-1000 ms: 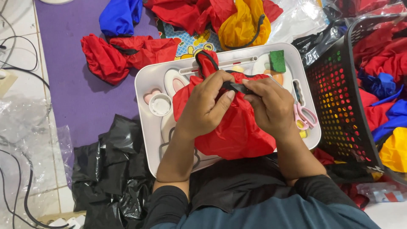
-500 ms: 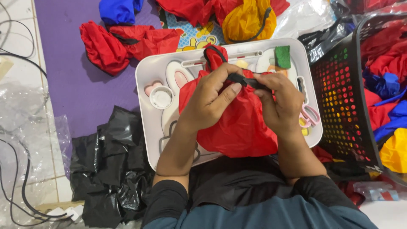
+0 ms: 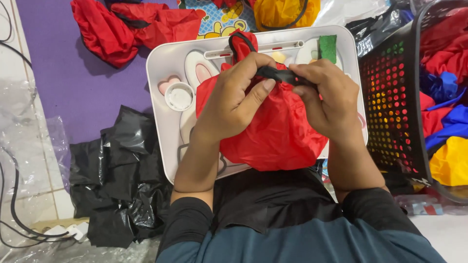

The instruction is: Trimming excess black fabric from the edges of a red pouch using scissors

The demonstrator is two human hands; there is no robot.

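Red, thin fabric fills the middle of the head view: a red drawstring pouch [image 3: 273,129] sits bunched on a white lap tray [image 3: 163,73], its mouth gathered under both hands. The left hand [image 3: 234,100] is curled closed over the pouch's top, thumb pressed along the black drawstring [image 3: 280,74]. The right hand [image 3: 326,97] pinches the same cord from the other side, fingers closed on it. A red tail with a black loop pokes up just beyond the left hand's knuckles.

To handle the cord well, my judgement is that the left hand should keep the gathered fabric pinned while the right hand works the cord in short pulls, so the slippery cloth does not bunch unevenly or slide off the tray.

Beyond the left hand, the tray shows a round white cap [image 3: 179,96] and pink-and-white moulded shapes. Farther out, loose red pouches [image 3: 131,24] lie on a purple mat [image 3: 48,73], and a yellow one [image 3: 282,12] lies beyond both hands. Outside the right hand stands a black perforated basket [image 3: 395,107] holding red, blue and yellow cloth. Crumpled black plastic bags [image 3: 117,175] lie near the left elbow on a pale tiled floor [image 3: 34,199].
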